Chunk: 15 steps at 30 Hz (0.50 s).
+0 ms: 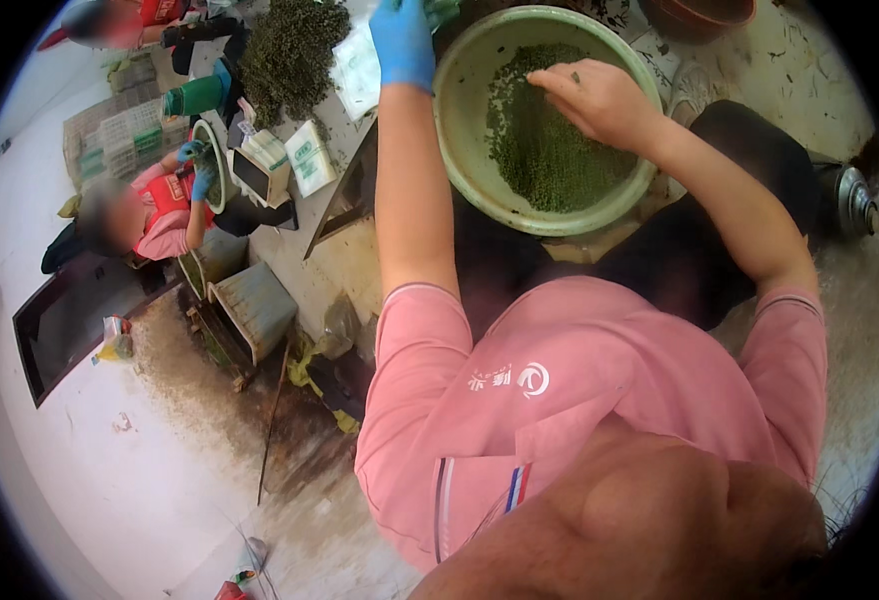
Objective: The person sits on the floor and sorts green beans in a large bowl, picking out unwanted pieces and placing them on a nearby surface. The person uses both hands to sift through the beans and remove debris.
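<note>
A wide pale-green basin (454,161) rests over my lap, with many small green berries or peppercorns (552,176) spread across its bottom. Above them is my bare right hand (597,97), its fingers bent and close together. A small green bit sticks to the back of that hand; whether the fingertips pinch anything is unclear. On my left hand (403,41) is a blue glove. It is beyond the basin's left rim, partly cut off by the picture's top edge, beside something green (441,11). What its fingers do is hidden.
A large heap of green sprigs (293,52) lies left of my gloved hand, near white printed packets (310,157). A seated co-worker (173,187) holds another basin (216,165). Grey bins (255,311) stand lower left. A metal flask-like vessel (852,199) is at right, a reddish-brown bowl (702,19) top right.
</note>
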{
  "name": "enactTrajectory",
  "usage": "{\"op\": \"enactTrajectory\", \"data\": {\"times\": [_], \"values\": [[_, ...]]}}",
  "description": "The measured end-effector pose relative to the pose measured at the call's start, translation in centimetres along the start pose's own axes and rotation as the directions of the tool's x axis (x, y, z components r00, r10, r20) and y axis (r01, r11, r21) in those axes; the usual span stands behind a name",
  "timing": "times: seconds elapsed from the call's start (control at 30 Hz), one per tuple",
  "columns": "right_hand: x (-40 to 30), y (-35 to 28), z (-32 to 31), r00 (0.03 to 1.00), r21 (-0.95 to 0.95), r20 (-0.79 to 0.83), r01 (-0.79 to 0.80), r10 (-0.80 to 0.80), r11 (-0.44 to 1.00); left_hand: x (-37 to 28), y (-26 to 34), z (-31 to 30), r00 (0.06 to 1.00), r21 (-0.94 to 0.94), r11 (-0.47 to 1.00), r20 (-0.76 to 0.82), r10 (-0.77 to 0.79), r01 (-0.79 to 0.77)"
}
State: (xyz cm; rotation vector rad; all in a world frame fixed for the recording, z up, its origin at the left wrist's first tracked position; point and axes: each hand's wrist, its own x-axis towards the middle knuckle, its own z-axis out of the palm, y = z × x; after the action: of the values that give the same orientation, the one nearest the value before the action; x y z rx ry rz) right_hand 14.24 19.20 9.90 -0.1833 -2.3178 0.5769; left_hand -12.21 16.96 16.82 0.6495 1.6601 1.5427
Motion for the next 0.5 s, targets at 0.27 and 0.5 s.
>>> {"op": "enactTrajectory", "data": {"times": [0.27,0.5], "values": [[-1.1,-0.3,0.3,0.99,0.025,0.138,-0.007,0.003,1.0,-4.4,-2.1,-11.4,0.863,0.799,0.444,0.173,0.474,-0.404],[-0.8,-0.2,1.0,0.983,0.023,0.186,-0.006,0.001,1.0,-5.9,-6.2,-13.1,0.959,0.946,-0.249,0.246,0.142,-0.206]]}}
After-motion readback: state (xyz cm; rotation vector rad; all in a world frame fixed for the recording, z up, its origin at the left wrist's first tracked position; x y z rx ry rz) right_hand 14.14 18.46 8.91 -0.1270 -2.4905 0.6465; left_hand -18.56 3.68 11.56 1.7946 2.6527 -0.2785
